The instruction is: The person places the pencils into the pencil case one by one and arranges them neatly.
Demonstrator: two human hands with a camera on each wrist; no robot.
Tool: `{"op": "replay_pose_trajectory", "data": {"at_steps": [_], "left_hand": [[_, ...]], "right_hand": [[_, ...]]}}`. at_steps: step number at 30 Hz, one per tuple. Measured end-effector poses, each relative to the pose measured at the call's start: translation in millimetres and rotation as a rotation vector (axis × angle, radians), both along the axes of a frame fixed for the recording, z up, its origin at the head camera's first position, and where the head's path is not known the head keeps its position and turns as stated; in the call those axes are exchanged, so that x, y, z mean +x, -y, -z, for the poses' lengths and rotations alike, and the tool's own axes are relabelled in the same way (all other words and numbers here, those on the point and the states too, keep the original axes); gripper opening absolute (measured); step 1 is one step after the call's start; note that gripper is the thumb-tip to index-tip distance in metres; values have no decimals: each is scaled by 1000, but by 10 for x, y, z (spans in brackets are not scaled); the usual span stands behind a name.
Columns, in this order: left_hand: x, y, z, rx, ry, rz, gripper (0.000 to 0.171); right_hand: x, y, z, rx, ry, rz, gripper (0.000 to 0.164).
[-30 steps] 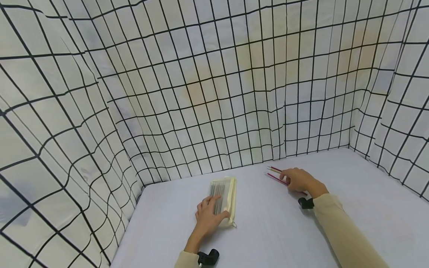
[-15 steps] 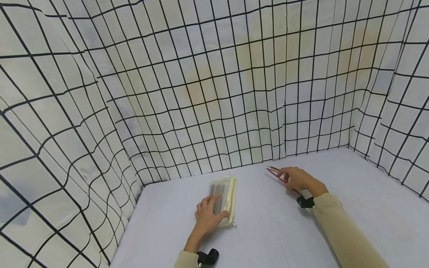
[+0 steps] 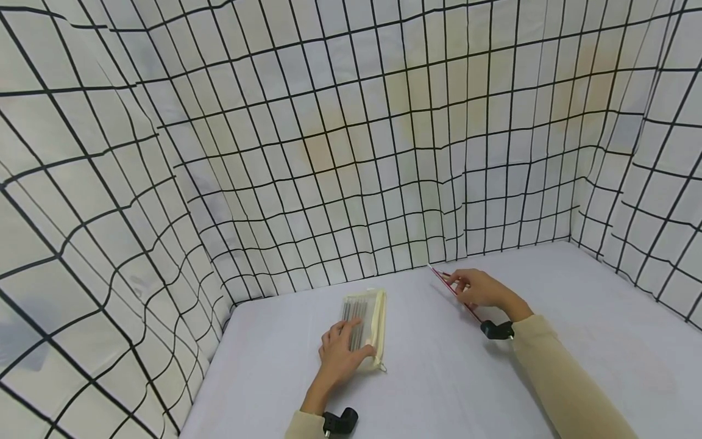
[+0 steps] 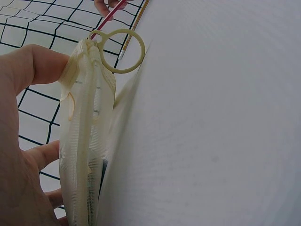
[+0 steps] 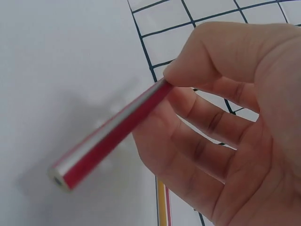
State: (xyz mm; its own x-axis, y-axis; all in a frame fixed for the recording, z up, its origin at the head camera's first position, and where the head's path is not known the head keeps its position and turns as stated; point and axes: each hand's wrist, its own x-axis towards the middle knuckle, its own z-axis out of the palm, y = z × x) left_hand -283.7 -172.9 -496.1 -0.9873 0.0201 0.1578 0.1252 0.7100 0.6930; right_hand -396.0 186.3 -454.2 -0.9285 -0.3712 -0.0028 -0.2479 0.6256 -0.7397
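A pale yellow zip pencil case (image 3: 379, 323) with a see-through panel lies on the table, and several dark slim sticks (image 3: 358, 307) show inside. My left hand (image 3: 341, 358) rests on it with fingers spread and thumb at the zip side. A cream ring pull (image 4: 142, 49) hangs at the zip's end in the left wrist view. To the right, my right hand (image 3: 484, 289) pinches a red and silver striped pencil (image 5: 113, 134) between thumb and fingers, tilted off the table. More pencils (image 5: 162, 203), one yellowish and one red-striped, lie partly hidden beneath that hand.
The table (image 3: 428, 378) has a white cover. White cloth walls (image 3: 351, 152) with a black grid stand behind and at both sides. A small black camera (image 3: 341, 421) sits on my left wrist and another camera (image 3: 496, 330) on my right.
My right hand has lifted the red striped pencil from beside the others, its far end rising toward the back wall. My left hand and the pencil case have stayed put.
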Motion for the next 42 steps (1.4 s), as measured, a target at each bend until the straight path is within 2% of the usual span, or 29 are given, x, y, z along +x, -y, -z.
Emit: {"op": "replay_pose_trajectory", "data": {"at_steps": [7,15,29,35,42], "left_hand": [[-1,0,-7,9,7,-3,77],[-3,3,-4,11,14,-11,78],[-3,-1,-6,8,14,-5,77],[-13,2,4,4,14,-4,77],[-16,7,7,1,7,-2,77]], "right_hand": [[0,50,-15,-140,83,-10,41],[14,103,12,-244,135,-13,45],[-28,163,98,-350,195,2,63],[-48,203,149,-359,202,7,59],[9,289,120,-370,215,11,52]]}}
